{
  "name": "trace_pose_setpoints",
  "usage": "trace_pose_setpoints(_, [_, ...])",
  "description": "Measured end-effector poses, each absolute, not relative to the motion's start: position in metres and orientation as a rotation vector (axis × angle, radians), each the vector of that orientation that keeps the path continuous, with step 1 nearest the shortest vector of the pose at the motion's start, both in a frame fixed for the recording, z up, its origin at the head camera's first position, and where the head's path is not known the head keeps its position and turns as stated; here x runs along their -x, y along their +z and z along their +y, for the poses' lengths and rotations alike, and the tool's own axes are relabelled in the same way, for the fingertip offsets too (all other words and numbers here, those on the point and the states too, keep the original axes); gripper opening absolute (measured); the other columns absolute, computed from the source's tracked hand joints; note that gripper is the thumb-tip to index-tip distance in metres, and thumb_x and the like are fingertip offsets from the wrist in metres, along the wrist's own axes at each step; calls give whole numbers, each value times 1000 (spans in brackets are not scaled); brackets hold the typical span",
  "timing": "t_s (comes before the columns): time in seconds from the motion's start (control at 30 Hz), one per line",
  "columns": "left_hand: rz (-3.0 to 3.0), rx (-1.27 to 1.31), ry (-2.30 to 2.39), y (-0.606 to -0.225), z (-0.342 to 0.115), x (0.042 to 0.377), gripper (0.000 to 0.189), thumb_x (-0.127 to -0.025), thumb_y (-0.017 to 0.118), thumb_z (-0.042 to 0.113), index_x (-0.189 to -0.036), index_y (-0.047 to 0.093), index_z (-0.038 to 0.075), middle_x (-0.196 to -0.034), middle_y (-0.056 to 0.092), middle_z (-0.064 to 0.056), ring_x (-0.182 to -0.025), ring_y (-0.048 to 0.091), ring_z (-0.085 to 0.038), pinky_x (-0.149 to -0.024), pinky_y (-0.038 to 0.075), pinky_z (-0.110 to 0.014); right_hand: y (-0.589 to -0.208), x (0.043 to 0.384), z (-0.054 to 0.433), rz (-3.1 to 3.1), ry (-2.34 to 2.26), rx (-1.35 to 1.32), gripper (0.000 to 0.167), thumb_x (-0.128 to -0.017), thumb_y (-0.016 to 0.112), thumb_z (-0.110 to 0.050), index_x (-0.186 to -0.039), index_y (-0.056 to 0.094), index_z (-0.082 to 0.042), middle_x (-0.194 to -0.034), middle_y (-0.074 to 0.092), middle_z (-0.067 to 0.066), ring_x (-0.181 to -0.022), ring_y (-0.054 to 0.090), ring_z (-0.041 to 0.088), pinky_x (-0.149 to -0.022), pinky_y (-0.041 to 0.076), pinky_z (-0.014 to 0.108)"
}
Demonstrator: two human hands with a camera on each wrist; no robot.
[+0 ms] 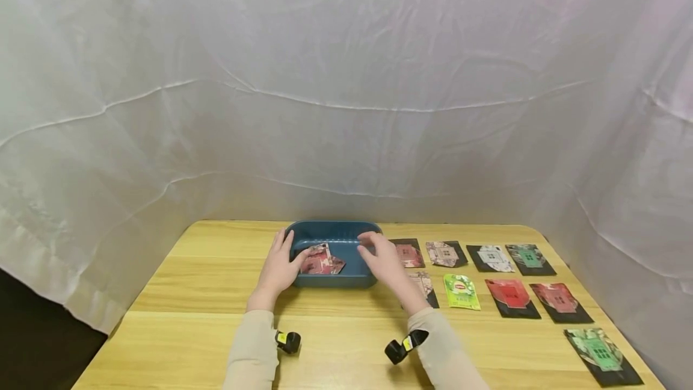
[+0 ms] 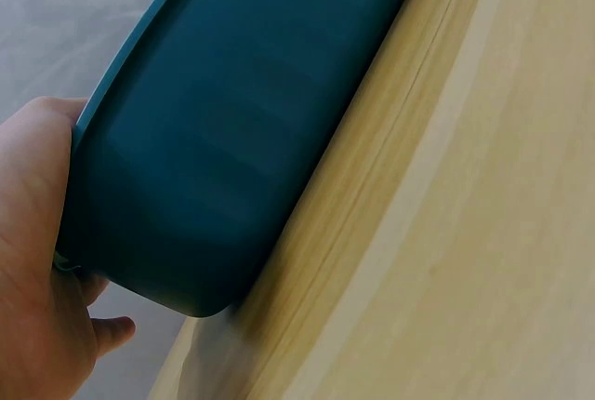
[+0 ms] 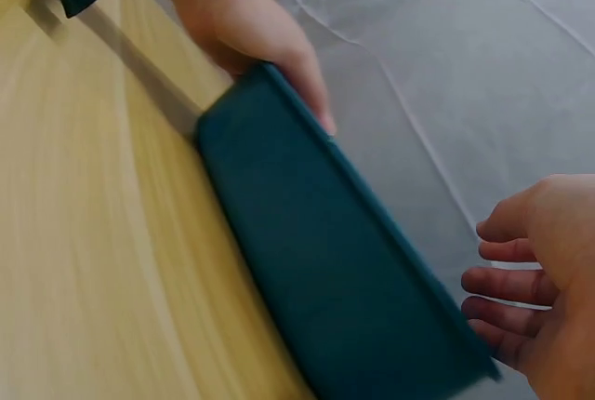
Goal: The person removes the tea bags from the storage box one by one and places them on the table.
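A dark blue plastic basin [image 1: 335,281] stands at the back of the wooden table. My left hand [image 1: 278,268] holds its left end, thumb over the rim and fingers along the outside; the left wrist view shows this hand [image 2: 37,242] against the basin's wall [image 2: 232,140]. Inside the basin, toward the left, lie red-printed sachets [image 1: 319,262], overlapping so that their number is unclear. Over the right end is my right hand [image 1: 385,257], its fingers loosely bent. In the right wrist view those fingers [image 3: 507,284] hold nothing and hover by the rim.
Several flat sachets lie in loose rows on the right, among them a yellow-green tea sachet [image 1: 461,292], a red and black one [image 1: 511,298] and a green one [image 1: 602,354] near the right edge. A pale curtain [image 1: 346,137] hangs behind the table.
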State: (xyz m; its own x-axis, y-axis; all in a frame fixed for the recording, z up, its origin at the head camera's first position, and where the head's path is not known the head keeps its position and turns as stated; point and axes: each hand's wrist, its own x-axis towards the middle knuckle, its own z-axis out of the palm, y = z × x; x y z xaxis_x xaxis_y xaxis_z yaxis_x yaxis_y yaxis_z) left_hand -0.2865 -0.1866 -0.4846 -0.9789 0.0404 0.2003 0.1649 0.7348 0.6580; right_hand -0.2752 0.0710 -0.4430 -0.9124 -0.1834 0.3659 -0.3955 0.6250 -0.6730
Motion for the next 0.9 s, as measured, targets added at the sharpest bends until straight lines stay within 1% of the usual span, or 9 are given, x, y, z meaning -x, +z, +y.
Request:
trace_pose_setpoints(0.2, [-2756,160,-1081,-485,-185,287,76,-98,53,47,-156,23,7,-164,10,-16,-152,8,-37,-121,17,-58,-454,285,56,-2654,1137,-557,24,-96,61,-16,-117,65,-4,-110,67,11,-103,65,28,-88,54,45])
trace_pose_setpoints(0.3, [-2753,162,-1083,-486,-186,288,76,-98,53,46,-156,23,7,-164,10,-17,-152,8,-37,-120,18,-58,-455,288,51,-2721,1107,-562,25,-97,60,-17,-118,64,-5,-112,67,11,-105,64,28,-90,53,46])
trace_pose_setpoints(0.43, [-2764,153,-1068,-486,-186,287,77,-98,52,47,-156,22,7,-164,9,-16,-152,8,-37,-120,19,-57,-456,292,43,-2866,999,-529,29,-99,58,-25,-122,64,-9,-114,67,7,-106,64,25,-89,53,46])
trace_pose_setpoints(0.53, [-2763,147,-1076,-485,-186,286,77,-97,53,48,-156,23,7,-164,10,-16,-152,9,-37,-120,19,-57,-458,295,38,-2976,820,-501,33,-98,57,-34,-123,64,-13,-109,69,2,-100,65,22,-83,54,43])
trace_pose_setpoints(0.6, [-2757,153,-1085,-484,-186,285,77,-97,54,47,-156,24,7,-164,10,-18,-152,10,-38,-120,19,-58,-459,296,36,-3027,699,-486,36,-98,57,-39,-125,64,-16,-108,70,1,-99,66,22,-80,55,43])
trace_pose_setpoints(0.67, [-2754,151,-1094,-483,-185,285,77,-97,54,46,-156,23,7,-164,10,-17,-152,9,-38,-120,19,-58,-460,297,34,-3074,598,-475,40,-98,55,-43,-128,62,-18,-111,71,1,-103,66,24,-82,54,46])
trace_pose_setpoints(0.83, [-2763,139,-1088,-482,-185,284,77,-97,53,47,-156,23,8,-165,9,-16,-152,7,-36,-121,18,-57,-458,297,33,-3160,477,-493,47,-99,49,-49,-137,56,-22,-131,65,4,-122,58,31,-96,49,55])
trace_pose_setpoints(0.9, [-2762,144,-1087,-481,-185,284,76,-97,53,47,-156,24,7,-164,9,-16,-152,7,-36,-121,18,-57,-458,297,34,-3174,454,-514,47,-100,47,-49,-138,56,-23,-133,63,3,-124,57,31,-99,48,55])
